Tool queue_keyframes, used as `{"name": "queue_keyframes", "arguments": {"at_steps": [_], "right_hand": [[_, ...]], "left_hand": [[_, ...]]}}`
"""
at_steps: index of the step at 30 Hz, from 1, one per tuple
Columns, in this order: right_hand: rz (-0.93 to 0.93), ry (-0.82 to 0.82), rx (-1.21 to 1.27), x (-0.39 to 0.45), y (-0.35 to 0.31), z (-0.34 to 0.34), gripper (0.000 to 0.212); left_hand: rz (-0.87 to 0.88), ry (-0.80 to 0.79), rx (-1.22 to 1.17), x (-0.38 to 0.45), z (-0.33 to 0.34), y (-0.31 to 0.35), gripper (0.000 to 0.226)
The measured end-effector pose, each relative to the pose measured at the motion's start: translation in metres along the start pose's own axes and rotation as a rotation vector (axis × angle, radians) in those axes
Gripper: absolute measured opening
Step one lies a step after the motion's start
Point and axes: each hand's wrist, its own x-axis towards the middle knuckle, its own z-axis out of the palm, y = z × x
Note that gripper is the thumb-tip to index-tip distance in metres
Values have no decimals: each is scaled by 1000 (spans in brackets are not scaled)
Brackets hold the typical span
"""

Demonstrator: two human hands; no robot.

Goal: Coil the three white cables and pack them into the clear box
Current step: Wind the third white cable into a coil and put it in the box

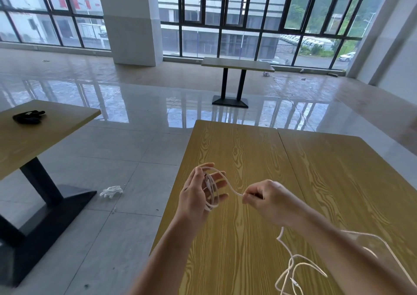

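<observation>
Pinching the cable [230,187] between thumb and fingertips, your right hand [262,196] feeds a short taut run across to your left hand [198,193]. That left hand stands upright, fingers spread and fairly straight, with several white loops wound around them. You're mid-coil on what looks like the first cable. Slack trails under your right forearm and tangles with more white cable [293,270] on the near right of the table [237,148]; I can't tell where one cable ends and another begins. Next wrap calls for drawing up more slack and carrying it round those left fingers without slipping the loops off. No clear box in view, so packing looks some way off.
</observation>
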Motion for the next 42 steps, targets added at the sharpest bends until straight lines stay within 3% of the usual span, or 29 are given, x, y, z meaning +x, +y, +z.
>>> {"name": "queue_keyframes", "arguments": {"at_steps": [9, 13, 22, 26, 33, 42], "right_hand": [[70, -97, 44, -2, -6, 20, 28], [27, -117, 84, -8, -5, 20, 24], [-75, -253, -83, -32, 3, 5, 30], [-178, -253, -130, -40, -8, -8, 25], [-320, -140, -93, -36, -29, -26, 22], [-358, 308, -180, -12, -5, -27, 11]], "left_hand": [[-118, -95, -389, 7, 5, -6, 32], [-78, 20, -482, 19, -3, -5, 27], [67, 365, -400, 51, -50, 10, 25], [84, 400, -203, 55, -59, 5, 26], [12, 236, 71, 43, -40, -6, 31], [-94, 49, -36, 33, -24, -4, 34]]}}
